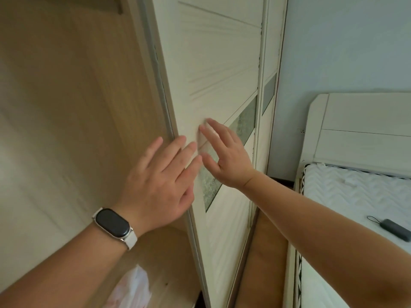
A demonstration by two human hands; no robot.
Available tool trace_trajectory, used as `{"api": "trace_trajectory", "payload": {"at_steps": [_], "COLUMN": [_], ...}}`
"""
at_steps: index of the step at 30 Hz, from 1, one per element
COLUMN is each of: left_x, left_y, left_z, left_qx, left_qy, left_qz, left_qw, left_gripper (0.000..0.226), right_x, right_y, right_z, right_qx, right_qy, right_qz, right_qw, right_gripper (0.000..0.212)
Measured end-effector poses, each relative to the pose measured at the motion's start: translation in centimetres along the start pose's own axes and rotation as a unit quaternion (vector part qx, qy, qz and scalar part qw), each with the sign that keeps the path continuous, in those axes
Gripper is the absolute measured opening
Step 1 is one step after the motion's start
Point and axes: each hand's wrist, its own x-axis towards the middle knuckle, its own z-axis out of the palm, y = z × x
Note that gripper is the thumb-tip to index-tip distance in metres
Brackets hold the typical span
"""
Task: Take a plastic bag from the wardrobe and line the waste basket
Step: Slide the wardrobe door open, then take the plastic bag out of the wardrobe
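Pale wood lines the open wardrobe interior point(66, 107) on the left; its shelf boards are bare in the upper part. Low down on a wooden shelf lies a crumpled translucent plastic bag point(131, 287), whitish with a pink tint, partly cut off by the frame's lower edge. White sliding door point(218, 63) stands edge-on between the opening and the room, with fine grooves and a diagonal strip of frosted patterned glass point(244, 121). Second door panel sits just behind it. Right of that, light blue wall, then a white headboard point(355, 125) and a bed with a quilted white mattress point(355, 196). Small dark device with a wrist loop point(395, 228) rests on the mattress.

Left hand point(160, 181) is spread flat, fingers extended, lying over the door's leading edge; white-strapped smartwatch point(113, 225) on that wrist. Right hand point(224, 156) is also flat and spread, fingertips pressed on the door face near the glass strip. Neither hand holds anything. Bag lies well below both hands, untouched.
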Motion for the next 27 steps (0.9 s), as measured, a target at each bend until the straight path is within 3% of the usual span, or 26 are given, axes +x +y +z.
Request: {"api": "trace_trajectory", "payload": {"at_steps": [4, 9, 15, 21, 27], "left_x": [-5.4, -12.8, -22.3, -32.6, -41.4], "left_y": [0.7, 1.3, 2.1, 3.6, 5.2], "left_z": [-0.5, -1.1, -2.6, -3.6, -3.6], "left_qx": [-0.062, -0.110, -0.133, -0.148, -0.142], "left_qy": [-0.050, -0.116, -0.185, -0.260, -0.352], "left_qz": [-0.042, -0.107, -0.216, -0.343, -0.454], "left_qw": [0.996, 0.981, 0.949, 0.891, 0.806], "left_gripper": [0.043, 0.044, 0.044, 0.041, 0.042], "right_x": [-3.7, -7.8, -11.5, -14.3, -17.2], "right_y": [-4.0, -9.5, -16.5, -21.7, -25.1], "right_z": [-1.3, -0.7, 2.2, 7.2, 14.2], "right_qx": [-0.001, -0.001, 0.020, 0.037, 0.095], "right_qy": [-0.039, -0.068, -0.184, -0.334, -0.438], "right_qz": [0.009, -0.063, -0.115, -0.143, -0.169], "right_qw": [0.999, 0.996, 0.976, 0.931, 0.878], "right_gripper": [0.052, 0.049, 0.050, 0.054, 0.058]}}
